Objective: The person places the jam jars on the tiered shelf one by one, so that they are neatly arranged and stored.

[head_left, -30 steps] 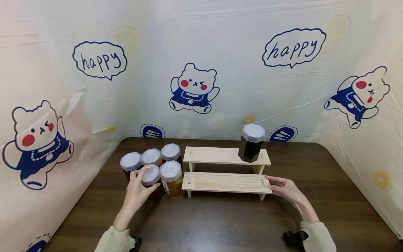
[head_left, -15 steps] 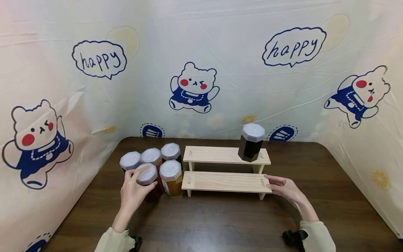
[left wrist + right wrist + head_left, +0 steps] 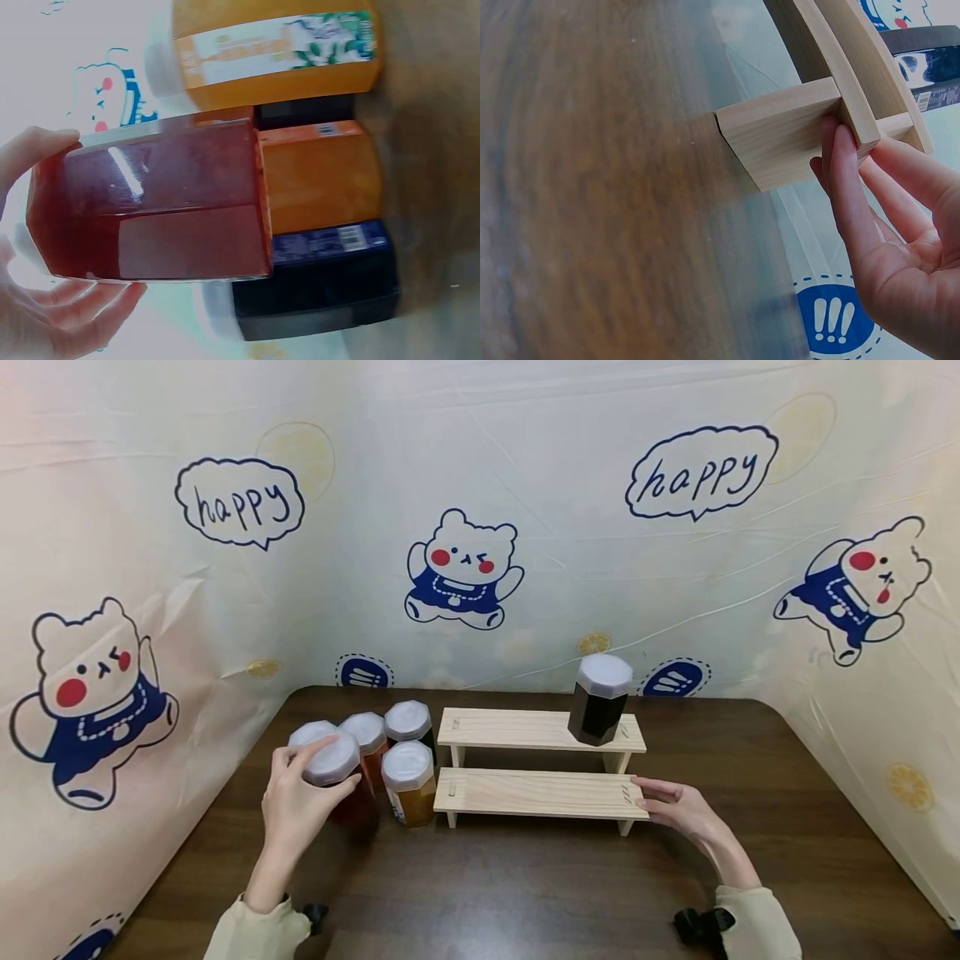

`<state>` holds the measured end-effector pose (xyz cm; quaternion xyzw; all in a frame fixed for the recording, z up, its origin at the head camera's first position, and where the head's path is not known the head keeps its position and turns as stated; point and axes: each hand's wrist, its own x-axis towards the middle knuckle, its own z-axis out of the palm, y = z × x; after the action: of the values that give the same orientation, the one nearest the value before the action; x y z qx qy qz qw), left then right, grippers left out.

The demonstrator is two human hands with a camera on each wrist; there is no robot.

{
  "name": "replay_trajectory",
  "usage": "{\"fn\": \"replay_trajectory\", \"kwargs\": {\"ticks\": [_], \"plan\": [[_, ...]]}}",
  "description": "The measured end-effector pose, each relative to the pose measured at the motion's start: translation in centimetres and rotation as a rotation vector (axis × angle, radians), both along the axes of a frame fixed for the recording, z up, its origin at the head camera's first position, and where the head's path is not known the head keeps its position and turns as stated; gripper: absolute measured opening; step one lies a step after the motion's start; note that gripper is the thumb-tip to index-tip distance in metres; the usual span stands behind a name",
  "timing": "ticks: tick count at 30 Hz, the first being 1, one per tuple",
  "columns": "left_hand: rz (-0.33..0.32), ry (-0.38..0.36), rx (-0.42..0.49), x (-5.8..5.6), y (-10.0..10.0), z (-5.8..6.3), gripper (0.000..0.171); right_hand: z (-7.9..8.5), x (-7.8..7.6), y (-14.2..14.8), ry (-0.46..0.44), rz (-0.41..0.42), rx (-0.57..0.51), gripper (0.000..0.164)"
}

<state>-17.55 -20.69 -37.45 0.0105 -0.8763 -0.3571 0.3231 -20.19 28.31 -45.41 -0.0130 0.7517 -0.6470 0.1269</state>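
My left hand grips a white-lidded eight-sided jar of dark red contents near its lid. In the left wrist view this red jar is lifted and tilted, overlapping the jars behind it. My right hand pinches the right end of the lower wooden shelf, with fingertips above and below the board, seen also in the right wrist view, where the shelf leg stands on the table. A black jar sits on the right part of the upper shelf.
An amber jar, an orange-red jar and a dark jar stand left of the shelves. Another white lid shows partly behind the held jar. A printed cloth hangs around the brown table.
My left hand has moved left and upward with the red jar, drawing it out from beside the amber jar. The right hand stays on the lower shelf's end.
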Motion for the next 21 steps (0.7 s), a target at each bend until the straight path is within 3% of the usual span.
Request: {"fn": "replay_trajectory", "kwargs": {"ticks": [12,21], "plan": [[-0.017,0.008,0.046,0.0,0.8,3.2,0.053,-0.2,-0.1,0.0,0.007,0.014,-0.011,0.057],[-0.078,0.043,0.088,-0.4,2.0,4.5,0.052,-0.3,0.0,0.0,0.002,0.004,0.004,0.058]]}}
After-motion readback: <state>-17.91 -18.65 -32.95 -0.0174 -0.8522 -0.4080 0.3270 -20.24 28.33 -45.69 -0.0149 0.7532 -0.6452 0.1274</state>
